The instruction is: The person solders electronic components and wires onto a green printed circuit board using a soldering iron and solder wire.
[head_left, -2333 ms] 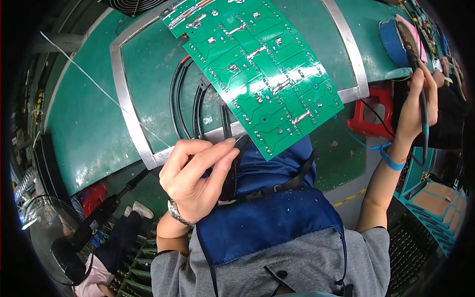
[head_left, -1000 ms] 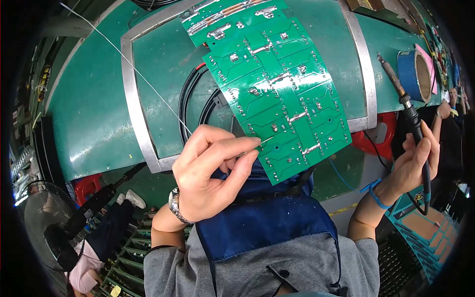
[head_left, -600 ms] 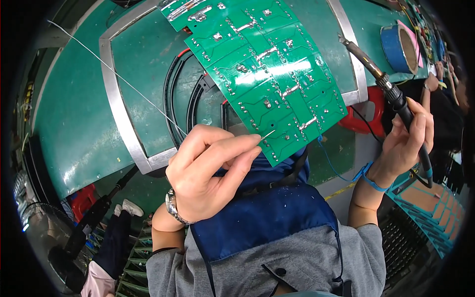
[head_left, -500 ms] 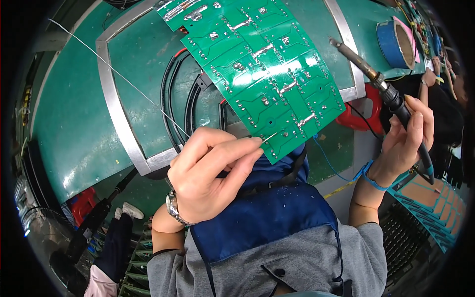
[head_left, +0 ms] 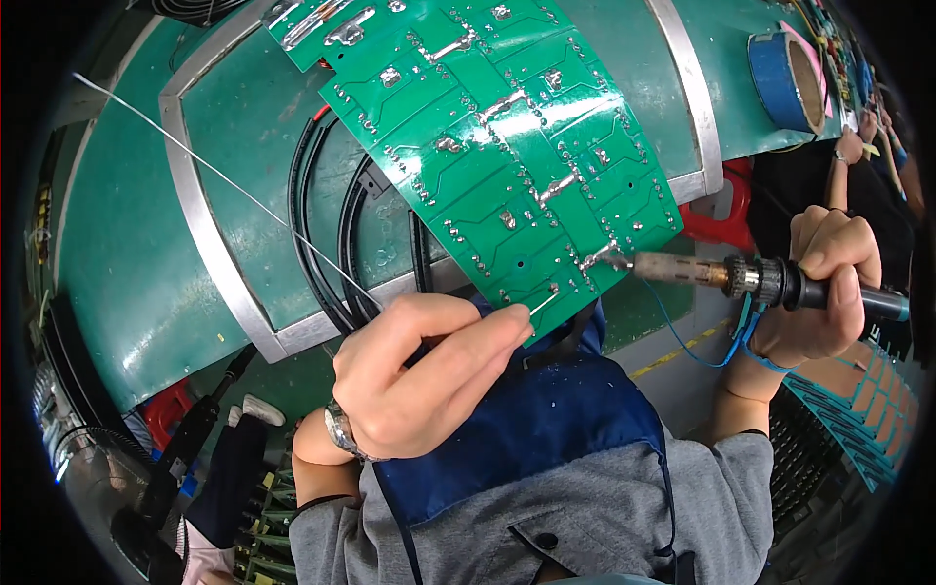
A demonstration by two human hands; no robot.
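To do this step well, I think the soldering iron (head_left: 682, 270) should first warm the metal, then the thin silver wire (head_left: 234, 183) should be fed only a little. The right hand (head_left: 838, 278), at three o'clock, is closed around the iron; whether this touches the circuit board (head_left: 458, 146), I cannot tell. The left hand (head_left: 419, 380), toward seven o'clock, pinches the wire. The board is at twelve o'clock, overhanging the worktop (head_left: 117, 283). It looks green and glossy, with many silvery solder joints (head_left: 502, 105).
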